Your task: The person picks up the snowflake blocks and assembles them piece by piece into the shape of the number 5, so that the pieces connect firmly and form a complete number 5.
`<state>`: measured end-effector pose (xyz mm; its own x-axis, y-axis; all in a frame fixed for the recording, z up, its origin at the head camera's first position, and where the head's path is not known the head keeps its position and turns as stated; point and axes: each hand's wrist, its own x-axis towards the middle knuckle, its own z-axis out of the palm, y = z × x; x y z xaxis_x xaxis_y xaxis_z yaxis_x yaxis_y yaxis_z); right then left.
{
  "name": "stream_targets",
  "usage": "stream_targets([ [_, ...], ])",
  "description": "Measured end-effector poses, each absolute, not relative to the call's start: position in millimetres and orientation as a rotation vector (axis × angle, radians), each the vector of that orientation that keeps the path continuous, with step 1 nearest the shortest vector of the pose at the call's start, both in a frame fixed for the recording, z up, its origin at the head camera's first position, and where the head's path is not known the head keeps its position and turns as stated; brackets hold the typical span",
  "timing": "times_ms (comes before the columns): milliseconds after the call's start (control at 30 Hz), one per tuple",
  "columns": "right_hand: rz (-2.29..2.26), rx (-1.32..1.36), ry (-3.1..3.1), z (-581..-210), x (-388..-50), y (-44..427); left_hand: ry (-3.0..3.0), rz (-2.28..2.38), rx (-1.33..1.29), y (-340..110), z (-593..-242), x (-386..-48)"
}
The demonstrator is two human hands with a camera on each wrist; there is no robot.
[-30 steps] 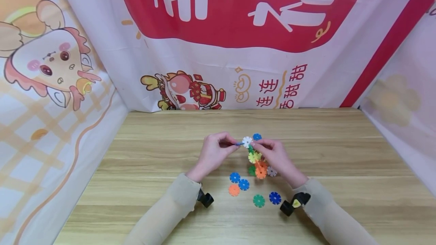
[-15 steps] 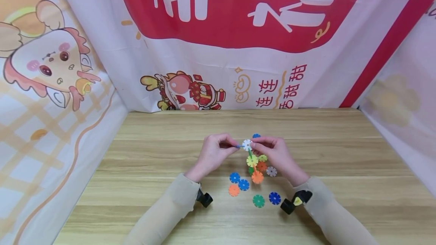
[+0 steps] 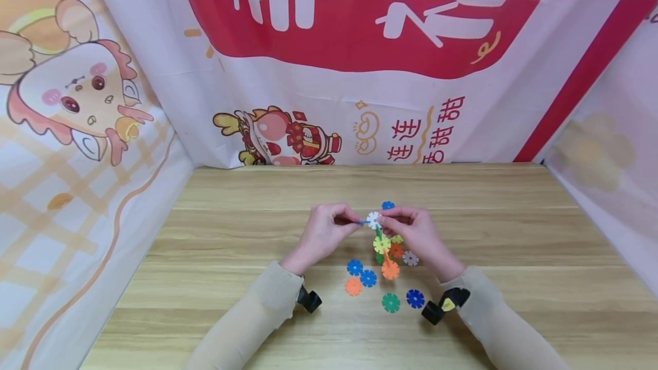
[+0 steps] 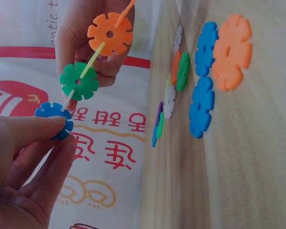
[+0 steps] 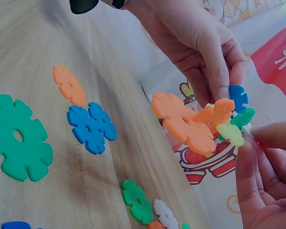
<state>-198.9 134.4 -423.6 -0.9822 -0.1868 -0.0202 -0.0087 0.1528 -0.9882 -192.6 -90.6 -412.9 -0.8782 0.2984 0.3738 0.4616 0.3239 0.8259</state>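
Both hands hold a chain of interlocked notched plastic building discs above the table. The left hand (image 3: 329, 232) pinches the blue disc (image 4: 52, 119) at one end between thumb and fingers. The right hand (image 3: 417, 236) pinches the white disc (image 3: 373, 220), which joins the blue one and is mostly hidden by fingers in the right wrist view. Beyond it follow a green disc (image 4: 81, 82), a yellow disc (image 3: 382, 244) and an orange disc (image 4: 102, 40). Another orange disc (image 5: 181, 124) hangs at the far end. The hands are close together, with the chain sloping down toward the person.
Loose discs lie on the wooden table (image 3: 247, 233): two blue discs (image 3: 368, 278) by an orange disc (image 3: 353, 286), a green disc (image 3: 391, 302), and a dark blue disc (image 3: 415, 298). Under the chain lie several more, including a whitish disc (image 3: 410, 257). Printed cloth (image 3: 288, 90) hangs behind.
The chain and both hands have come slightly lower and nearer the person. The chain's hanging orange end has swung a little left. Both hands keep their pinch; the loose discs stay put.
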Motion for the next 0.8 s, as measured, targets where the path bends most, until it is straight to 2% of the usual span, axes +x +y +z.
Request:
stream_targets([
  [800,-1.979,-0.128,2.214,-429.8,-200.5,133.7,-2.415,-1.639,-0.676,-89.2,-418.5,-191.9],
])
